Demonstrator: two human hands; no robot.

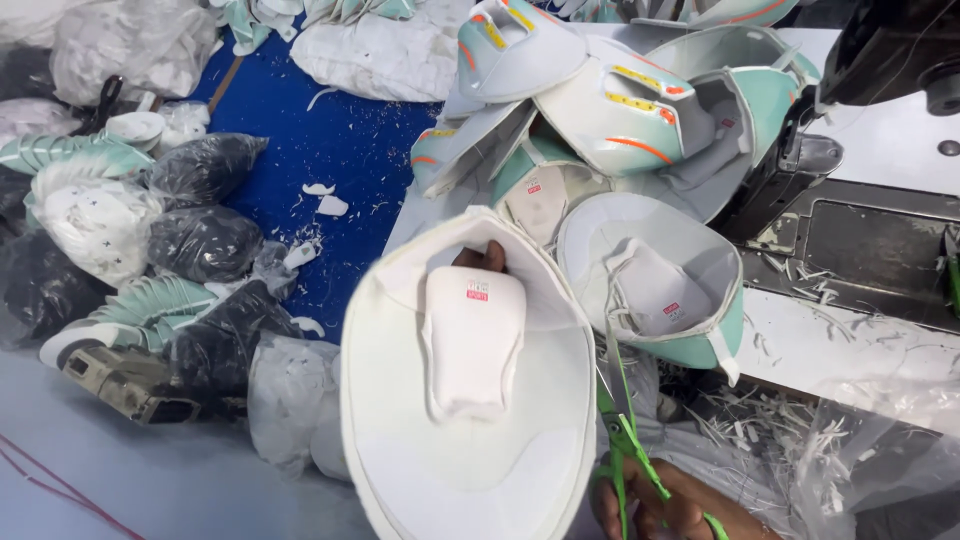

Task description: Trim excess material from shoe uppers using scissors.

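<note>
Far left of the hands, clear plastic bags (pixel 205 240) of black, white and mint pieces are piled on the counter (pixel 120 480); white offcut scraps (pixel 328 204) are scattered over a blue surface (pixel 330 140) up-left of the hands. A white shoe upper (pixel 468 440) is held front and centre, inner lining facing the camera, its padded tongue (pixel 473 340) hanging down the middle. The left hand (pixel 483 257) is almost fully hidden behind the upper; only fingertips are seen above the tongue's top edge, so the upper is gripped from behind, exact finger pose cannot be told. Just right of the upper, green-handled scissors (pixel 625 435) are held in the right hand (pixel 672 508), fingers closed through the handles, blades pointing up beside the upper's right edge; contact between blades and upper cannot be told. Above and right of both hands, a heap of mint-and-white uppers (pixel 620 110) with orange and yellow trim is stacked. Far right, a sewing machine (pixel 850 220) is seen, thread trimmings (pixel 760 420) littered below it, near the right hand.
</note>
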